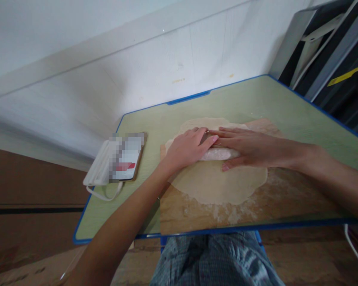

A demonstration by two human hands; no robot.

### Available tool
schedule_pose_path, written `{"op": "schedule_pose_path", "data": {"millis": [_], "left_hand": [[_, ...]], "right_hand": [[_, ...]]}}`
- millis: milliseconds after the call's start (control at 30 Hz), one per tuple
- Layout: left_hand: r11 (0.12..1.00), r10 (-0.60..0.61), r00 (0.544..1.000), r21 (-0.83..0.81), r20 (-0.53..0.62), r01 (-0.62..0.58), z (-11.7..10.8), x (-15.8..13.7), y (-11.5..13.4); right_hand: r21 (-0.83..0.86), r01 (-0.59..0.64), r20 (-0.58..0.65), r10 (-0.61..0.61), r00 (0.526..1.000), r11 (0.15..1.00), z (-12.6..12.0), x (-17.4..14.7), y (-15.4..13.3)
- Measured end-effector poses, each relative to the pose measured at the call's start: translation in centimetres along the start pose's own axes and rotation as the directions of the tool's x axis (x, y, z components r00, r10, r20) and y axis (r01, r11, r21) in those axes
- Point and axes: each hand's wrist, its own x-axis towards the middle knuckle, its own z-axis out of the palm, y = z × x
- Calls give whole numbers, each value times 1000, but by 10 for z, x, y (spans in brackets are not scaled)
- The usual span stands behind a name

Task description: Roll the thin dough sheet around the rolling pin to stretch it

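A flour-dusted rolling pin (219, 154) lies across a wide, thin sheet of dough (217, 184), and only its middle shows between my hands. My left hand (188, 146) rests palm down over the pin's left part, fingers stretched to the right and thumb apart. From the other side my right hand (250, 147) lies flat over the right part, its fingers extended leftward and its thumb touching the dough. The fingertips of both hands meet near the middle. Both ends of the pin are hidden under the hands.
Under the dough is a floured wooden board (179, 218) on a green table (241, 95) with a blue edge. A phone (131, 157) lies at the left beside a white object with a strap (100, 165). A white wall (167, 63) stands behind; dark folded items (331, 51) lean at the right.
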Motion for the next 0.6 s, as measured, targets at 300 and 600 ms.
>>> {"op": "schedule_pose_path", "data": {"millis": [300,600], "left_hand": [[999,-9,1000,-31,-22,8,0,4,-2],[1000,-23,999,12,-32,23,-1,-2,4]], "right_hand": [[-32,-17,97,20,995,999,-6,1,6],[-2,-2,114,2,993,1000,-7,0,11]]}}
